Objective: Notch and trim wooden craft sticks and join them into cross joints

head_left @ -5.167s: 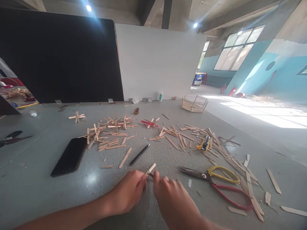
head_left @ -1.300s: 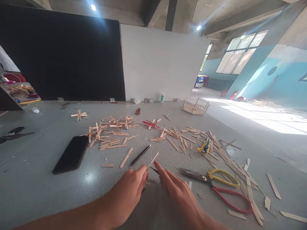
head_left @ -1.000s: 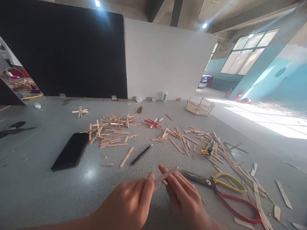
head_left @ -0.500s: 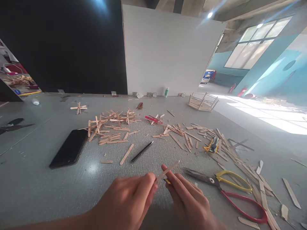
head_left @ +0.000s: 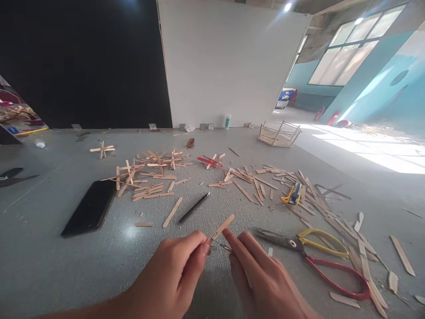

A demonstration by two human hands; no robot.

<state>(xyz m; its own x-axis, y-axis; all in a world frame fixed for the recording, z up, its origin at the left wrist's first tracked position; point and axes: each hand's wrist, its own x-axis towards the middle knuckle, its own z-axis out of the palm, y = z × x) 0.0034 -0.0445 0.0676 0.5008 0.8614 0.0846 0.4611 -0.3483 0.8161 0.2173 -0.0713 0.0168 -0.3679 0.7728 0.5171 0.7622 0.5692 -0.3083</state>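
My left hand (head_left: 181, 266) is closed, pinching one end of a wooden craft stick (head_left: 226, 225) between thumb and fingers. The stick slants up to the right, and notch-like marks show on it near my fingertips. Close beside it, my right hand (head_left: 259, 270) is closed round a slim tool (head_left: 226, 247) with a thin metal tip. Most of that tool is hidden by the fingers, so its kind is unclear. The tip points at the stick near the marks. My right index fingertip lies against or just behind the stick's far part.
Scissors (head_left: 295, 243) with yellow and red handles lie right of my hands. Beyond are a yellow cutter (head_left: 292, 193), a black pen (head_left: 195, 207), a phone (head_left: 89, 208), loose sticks (head_left: 151, 190), a stick frame (head_left: 279, 134) and a glue bottle (head_left: 227, 122).
The craft stick has turned so its broad face and marks show. The tool's tip is now more visible, and my right hand sits slightly lower. The view has shifted slightly.
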